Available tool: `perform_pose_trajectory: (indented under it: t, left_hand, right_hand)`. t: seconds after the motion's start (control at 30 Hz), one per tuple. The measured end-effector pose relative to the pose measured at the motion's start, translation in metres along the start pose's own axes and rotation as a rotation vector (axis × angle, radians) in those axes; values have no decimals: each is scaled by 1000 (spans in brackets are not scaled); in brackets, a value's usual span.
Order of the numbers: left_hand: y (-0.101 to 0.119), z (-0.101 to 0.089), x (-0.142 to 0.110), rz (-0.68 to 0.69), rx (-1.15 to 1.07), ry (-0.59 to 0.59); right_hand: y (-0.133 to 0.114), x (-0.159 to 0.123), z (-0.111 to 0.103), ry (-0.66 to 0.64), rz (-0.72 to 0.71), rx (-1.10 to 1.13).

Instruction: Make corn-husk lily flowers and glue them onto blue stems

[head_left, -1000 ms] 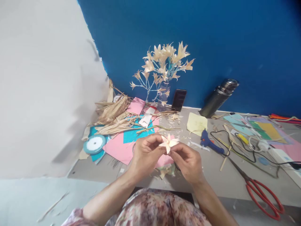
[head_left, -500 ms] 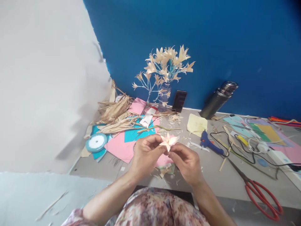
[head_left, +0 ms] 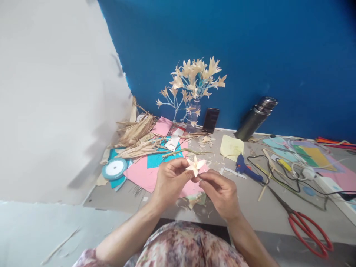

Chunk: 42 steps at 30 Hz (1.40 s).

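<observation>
A small cream artificial flower with pointed petals faces up above the table, between my hands. My left hand pinches it at the base with thumb and fingertips. Just below and to the right of the bloom, my right hand is closed in a pinch near the flower's base; what its fingertips grip, perhaps a thin stem, is too small to make out. Beneath the hands lie pink sheets and scattered pale scraps. Behind them, similar cream flowers on pale blue stems stand in a clear bottle.
Dried husks and a blue ribbon spool lie left. A phone and dark flask stand against the blue wall. To the right are a blue glue gun, cables, a power strip and red-handled scissors.
The flower has shifted slightly left and up and tilted a little. My right fingertips have drawn slightly apart from the left ones. The view has turned slightly.
</observation>
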<state>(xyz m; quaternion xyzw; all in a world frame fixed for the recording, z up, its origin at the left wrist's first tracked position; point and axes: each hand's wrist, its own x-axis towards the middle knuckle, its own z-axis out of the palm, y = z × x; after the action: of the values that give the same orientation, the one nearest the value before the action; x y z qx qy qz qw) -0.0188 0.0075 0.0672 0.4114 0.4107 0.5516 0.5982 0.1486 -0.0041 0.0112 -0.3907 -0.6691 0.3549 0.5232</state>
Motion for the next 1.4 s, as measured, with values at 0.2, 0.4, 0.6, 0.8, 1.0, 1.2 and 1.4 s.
perform_pose_trajectory:
  t: [0.2, 0.4, 0.6, 0.8, 1.0, 1.2, 1.4]
  left_hand:
    - [-3, -3, 6, 47, -4, -25]
    - [-9, -4, 11, 71, -26, -50]
    - [-17, 2, 15, 25, -48, -41]
    - [-28, 4, 19, 90, 118, -48]
    - [-33, 0, 17, 165, 140, -27]
    - [-37, -4, 9, 231, 82, -101]
    - [-59, -2, -10, 151, 182, -143]
  right_hand:
    - [-1, 4, 3, 9, 50, 34]
    - [3, 11, 5, 75, 165, 113]
    - [5, 17, 3, 103, 255, 199]
    - [0, 19, 6, 50, 286, 271]
    - [12, 3, 4, -40, 371, 187]
    - [22, -34, 3, -143, 432, 96]
    - [20, -49, 6, -7, 361, 72]
